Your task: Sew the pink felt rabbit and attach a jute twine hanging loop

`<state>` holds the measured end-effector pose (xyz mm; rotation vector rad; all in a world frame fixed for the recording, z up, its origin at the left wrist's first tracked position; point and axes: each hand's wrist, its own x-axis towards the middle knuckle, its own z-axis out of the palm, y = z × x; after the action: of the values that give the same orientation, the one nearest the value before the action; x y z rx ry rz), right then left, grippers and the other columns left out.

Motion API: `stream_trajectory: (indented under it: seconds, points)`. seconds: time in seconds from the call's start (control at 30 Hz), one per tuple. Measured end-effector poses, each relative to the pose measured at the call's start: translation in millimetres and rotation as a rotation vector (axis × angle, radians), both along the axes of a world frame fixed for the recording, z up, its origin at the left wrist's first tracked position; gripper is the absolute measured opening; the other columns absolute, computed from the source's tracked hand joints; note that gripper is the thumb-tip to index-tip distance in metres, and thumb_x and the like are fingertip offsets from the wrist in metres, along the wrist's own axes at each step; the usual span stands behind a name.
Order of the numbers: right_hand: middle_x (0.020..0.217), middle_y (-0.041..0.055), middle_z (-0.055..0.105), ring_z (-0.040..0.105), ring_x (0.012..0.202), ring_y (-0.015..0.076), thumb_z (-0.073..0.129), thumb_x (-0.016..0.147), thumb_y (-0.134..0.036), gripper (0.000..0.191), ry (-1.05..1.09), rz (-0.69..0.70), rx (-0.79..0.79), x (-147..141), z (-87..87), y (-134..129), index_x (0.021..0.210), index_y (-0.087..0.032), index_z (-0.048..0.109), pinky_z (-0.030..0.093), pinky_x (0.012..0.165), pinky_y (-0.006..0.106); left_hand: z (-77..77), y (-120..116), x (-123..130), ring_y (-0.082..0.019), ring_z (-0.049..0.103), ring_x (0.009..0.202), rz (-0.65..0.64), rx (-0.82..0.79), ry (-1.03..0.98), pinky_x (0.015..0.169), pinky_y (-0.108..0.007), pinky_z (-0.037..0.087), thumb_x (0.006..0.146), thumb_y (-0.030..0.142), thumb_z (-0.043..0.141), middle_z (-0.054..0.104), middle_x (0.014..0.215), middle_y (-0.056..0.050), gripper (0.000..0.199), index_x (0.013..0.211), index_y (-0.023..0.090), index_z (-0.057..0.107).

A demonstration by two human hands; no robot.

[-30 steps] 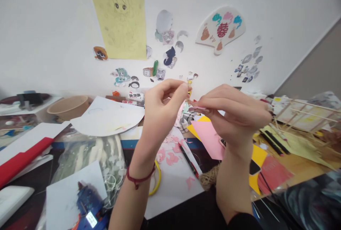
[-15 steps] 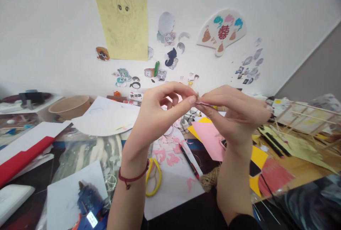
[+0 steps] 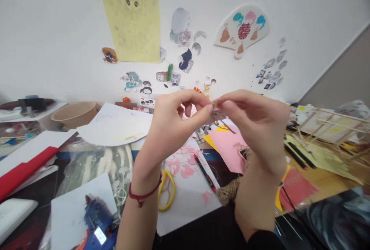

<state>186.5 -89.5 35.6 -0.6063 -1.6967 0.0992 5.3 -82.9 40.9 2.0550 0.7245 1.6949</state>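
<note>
Above the table, both hands meet at the fingertips over a small pale pink paper piece [image 3: 219, 116] and a thin brown twine [image 3: 227, 125]. With thumb and index finger, my left hand [image 3: 179, 122] pinches the twine at its upper end; a dark red cord bracelet circles that wrist. My right hand [image 3: 257, 122] has its fingers bent round the paper piece, its thumb lying above it. The twine's loose end hangs down to the right. Fingers partly hide where twine and paper meet.
Below lie yellow-handled scissors [image 3: 174, 196], pink scraps on white paper [image 3: 187, 211], a pen [image 3: 206, 173], a twine ball [image 3: 228, 193] and pink paper [image 3: 228, 147]. A blue glue gun [image 3: 98, 213] lies at left. A wooden stick frame [image 3: 332, 126] stands right.
My right hand has turned and its thumb has risen from the paper's edge. The twine's loose end now shows below the fingers. My left hand keeps its pinch.
</note>
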Motion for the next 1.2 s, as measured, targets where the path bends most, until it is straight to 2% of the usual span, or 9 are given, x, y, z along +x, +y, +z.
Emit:
stream_trajectory:
  seconds: [0.13,0.3,0.6,0.93,1.1,1.2]
  points:
    - [0.082,-0.0029,0.076,0.07,0.072,0.0124,0.078,0.084,-0.021,0.005,-0.037,-0.042,-0.103,-3,2.0,-8,0.085,-0.026,0.077,0.058,0.068,0.027,1.9,-3,2,-0.009,0.051,0.055,0.089,-0.036,0.024,0.052,-0.024,0.042,0.079,0.015,0.071,0.067,0.062,0.004,0.009,0.072,0.02,0.073]
    - [0.077,-0.0035,0.074,0.068,0.067,0.0112,0.074,0.086,-0.016,0.009,-0.074,-0.029,-0.169,0,3.9,-13,0.084,-0.024,0.076,0.058,0.063,0.026,1.5,-3,4,-0.01,0.056,0.057,0.034,-0.141,0.039,0.054,-0.025,0.045,0.077,0.015,0.072,0.068,0.063,0.002,0.008,0.071,0.02,0.075]
    - [0.073,-0.0039,0.072,0.067,0.064,0.0121,0.074,0.082,-0.01,0.015,-0.028,-0.089,-0.168,-1,4.0,-15,0.078,-0.024,0.074,0.058,0.061,0.027,-0.1,-4,11,-0.011,0.055,0.051,0.04,-0.134,-0.005,0.049,-0.026,0.043,0.076,0.016,0.072,0.066,0.057,0.003,0.009,0.068,0.022,0.073]
    - [0.072,-0.0031,0.071,0.065,0.063,0.0114,0.078,0.08,-0.012,0.013,0.104,-0.036,-0.164,-1,4.3,-16,0.079,-0.024,0.075,0.058,0.062,0.026,-0.3,-6,12,-0.011,0.057,0.053,-0.052,-0.202,-0.128,0.047,-0.025,0.042,0.078,0.02,0.074,0.069,0.065,0.001,0.007,0.072,0.02,0.073]
    - [0.076,-0.0012,0.073,0.066,0.063,0.0126,0.078,0.083,-0.019,0.006,0.105,0.084,-0.276,0,3.6,-14,0.086,-0.024,0.078,0.059,0.058,0.026,-0.1,-4,9,-0.009,0.056,0.055,-0.078,-0.209,-0.121,0.048,-0.023,0.042,0.08,0.021,0.074,0.071,0.071,0.0,0.006,0.075,0.019,0.074]
    - [0.079,-0.0008,0.075,0.067,0.065,0.0126,0.081,0.081,-0.021,0.007,0.11,0.097,-0.296,-1,2.4,-11,0.087,-0.025,0.079,0.058,0.057,0.025,-0.1,-3,8,-0.009,0.055,0.053,-0.068,-0.191,-0.094,0.047,-0.023,0.041,0.081,0.022,0.074,0.069,0.068,0.0,0.006,0.076,0.018,0.074]
